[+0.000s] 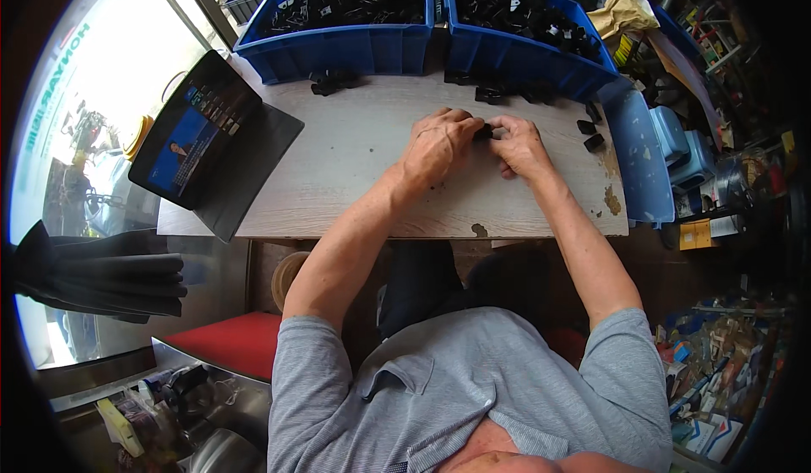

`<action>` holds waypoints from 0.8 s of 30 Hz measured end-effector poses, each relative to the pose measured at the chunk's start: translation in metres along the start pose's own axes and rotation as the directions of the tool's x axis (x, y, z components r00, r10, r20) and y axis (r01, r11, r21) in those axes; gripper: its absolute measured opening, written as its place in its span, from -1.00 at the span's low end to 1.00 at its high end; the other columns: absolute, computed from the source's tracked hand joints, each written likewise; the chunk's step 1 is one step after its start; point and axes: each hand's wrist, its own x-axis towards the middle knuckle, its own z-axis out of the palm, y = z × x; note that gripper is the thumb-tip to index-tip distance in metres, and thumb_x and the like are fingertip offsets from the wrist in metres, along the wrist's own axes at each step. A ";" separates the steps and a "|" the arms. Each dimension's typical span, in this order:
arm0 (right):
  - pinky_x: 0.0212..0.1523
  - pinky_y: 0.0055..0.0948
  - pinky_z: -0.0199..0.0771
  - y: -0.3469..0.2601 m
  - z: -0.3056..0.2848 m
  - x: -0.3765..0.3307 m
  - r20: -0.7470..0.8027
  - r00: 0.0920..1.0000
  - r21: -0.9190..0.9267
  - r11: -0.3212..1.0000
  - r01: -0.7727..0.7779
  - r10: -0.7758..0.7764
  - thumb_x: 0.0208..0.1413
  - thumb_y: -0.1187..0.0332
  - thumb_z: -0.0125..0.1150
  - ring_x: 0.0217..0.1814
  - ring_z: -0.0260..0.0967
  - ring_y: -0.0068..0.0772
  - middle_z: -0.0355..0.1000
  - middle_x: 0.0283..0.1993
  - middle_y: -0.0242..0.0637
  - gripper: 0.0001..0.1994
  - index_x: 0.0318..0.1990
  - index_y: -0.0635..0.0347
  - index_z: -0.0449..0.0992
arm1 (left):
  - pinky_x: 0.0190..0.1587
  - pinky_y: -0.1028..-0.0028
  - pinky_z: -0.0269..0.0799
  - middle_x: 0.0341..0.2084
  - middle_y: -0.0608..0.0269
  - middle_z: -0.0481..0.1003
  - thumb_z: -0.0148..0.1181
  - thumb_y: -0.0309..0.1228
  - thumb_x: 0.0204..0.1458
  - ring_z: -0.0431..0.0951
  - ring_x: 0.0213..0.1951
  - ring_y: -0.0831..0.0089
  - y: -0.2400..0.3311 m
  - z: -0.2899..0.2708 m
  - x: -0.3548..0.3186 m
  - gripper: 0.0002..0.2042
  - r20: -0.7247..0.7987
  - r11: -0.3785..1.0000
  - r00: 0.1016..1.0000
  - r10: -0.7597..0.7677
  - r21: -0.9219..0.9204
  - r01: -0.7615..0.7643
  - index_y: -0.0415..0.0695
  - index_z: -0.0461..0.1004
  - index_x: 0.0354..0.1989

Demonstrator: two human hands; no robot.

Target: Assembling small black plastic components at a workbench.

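My left hand (437, 145) and my right hand (521, 145) meet over the middle of a worn wooden table (355, 177). Both pinch one small black plastic part (483, 132) between their fingertips, and most of it is hidden by the fingers. Loose black parts (488, 95) of the same kind lie just beyond the hands. Two more black parts (590, 134) sit to the right of my right hand.
Two blue bins, the left bin (338, 46) and the right bin (541, 59), full of black parts stand along the table's far edge. A tablet (196, 131) in a black folding case plays video at the left. A blue lid (640, 156) leans at the right edge.
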 end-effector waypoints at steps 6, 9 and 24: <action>-0.72 -0.55 0.33 -0.004 0.001 -0.005 -0.017 1.000 0.023 1.000 0.006 -0.006 0.05 0.43 0.29 -0.69 0.28 -0.64 0.37 -0.58 -0.46 -0.68 0.01 0.20 0.57 | -0.06 0.25 0.55 -0.20 0.15 0.63 0.15 -0.55 0.02 0.62 -0.11 0.16 -0.002 -0.001 0.005 -0.70 0.020 0.996 0.997 0.080 -0.036 -0.080 -0.12 0.61 -0.05; -0.73 -0.59 0.24 -0.001 0.001 -0.003 -0.006 1.000 0.002 1.000 0.007 -0.007 0.09 0.41 0.29 -0.71 0.22 -0.68 0.32 -0.60 -0.51 -0.70 0.00 0.19 0.57 | -0.05 0.25 0.55 -0.18 0.16 0.62 0.15 -0.55 0.02 0.62 -0.09 0.17 -0.004 -0.002 0.002 -0.66 0.071 0.992 0.990 0.124 -0.031 -0.122 -0.11 0.60 0.00; -0.73 -0.57 0.30 -0.006 -0.001 -0.006 0.033 0.999 -0.044 0.999 0.006 -0.005 0.03 0.42 0.38 -0.71 0.25 -0.64 0.32 -0.61 -0.46 -0.65 0.01 0.26 0.55 | 0.19 0.16 0.39 0.09 0.10 0.52 0.14 -0.48 0.10 0.43 0.19 0.04 -0.007 -0.010 -0.014 -0.67 -0.165 0.976 0.986 0.023 0.217 0.014 -0.15 0.52 0.07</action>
